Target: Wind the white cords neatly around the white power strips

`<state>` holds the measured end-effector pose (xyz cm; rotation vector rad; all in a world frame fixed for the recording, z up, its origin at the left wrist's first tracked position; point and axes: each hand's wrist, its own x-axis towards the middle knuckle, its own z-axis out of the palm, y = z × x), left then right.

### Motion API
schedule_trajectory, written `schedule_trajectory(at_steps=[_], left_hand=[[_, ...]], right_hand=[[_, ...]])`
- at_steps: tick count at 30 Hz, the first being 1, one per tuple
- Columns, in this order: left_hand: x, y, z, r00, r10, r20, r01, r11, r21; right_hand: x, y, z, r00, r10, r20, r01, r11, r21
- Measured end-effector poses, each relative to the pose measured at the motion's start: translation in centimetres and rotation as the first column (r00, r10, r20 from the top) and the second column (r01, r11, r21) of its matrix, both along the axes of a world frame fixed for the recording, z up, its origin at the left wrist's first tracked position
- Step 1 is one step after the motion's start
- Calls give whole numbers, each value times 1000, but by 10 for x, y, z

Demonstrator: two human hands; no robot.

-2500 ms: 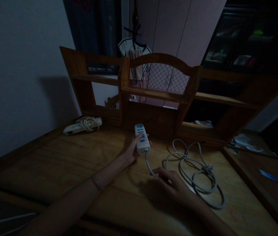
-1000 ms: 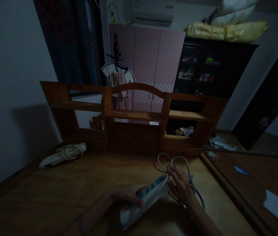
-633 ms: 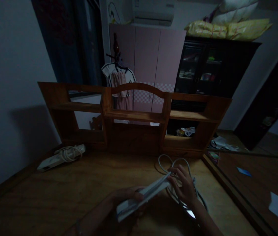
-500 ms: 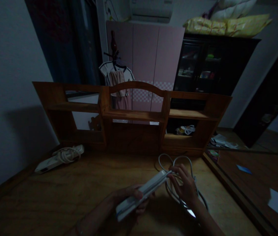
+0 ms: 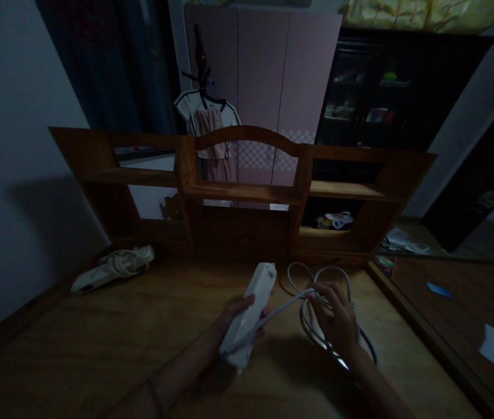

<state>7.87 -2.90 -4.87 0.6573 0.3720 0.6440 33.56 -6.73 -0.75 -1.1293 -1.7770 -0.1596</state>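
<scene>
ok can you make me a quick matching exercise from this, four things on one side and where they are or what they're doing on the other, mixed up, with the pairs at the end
Column one
1. right hand
2. shirt with dark trim
3. left hand
4. cord-wrapped power strip

Column two
a. gripping a white power strip
b. lying on the wooden tabletop, near the wall
c. holding a grey cord between its fingers
d. hanging on a coat stand

Right pairs: 1-c, 2-d, 3-a, 4-b
</scene>
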Motion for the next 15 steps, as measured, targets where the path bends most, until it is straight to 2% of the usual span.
schedule_trajectory(at_steps=[3, 12, 15], left_hand=[[-2, 9, 7, 988, 126, 87, -129, 991, 35], [2, 6, 15, 983, 183, -1, -183, 983, -8], [0, 9, 17, 979, 201, -14, -202, 978, -47]], right_hand=[[1, 1, 0, 1000, -19, -20, 18, 1000, -7], [-1, 3, 2, 999, -33, -6, 33, 998, -61], [6, 6, 1, 996, -81, -39, 79, 995, -60]])
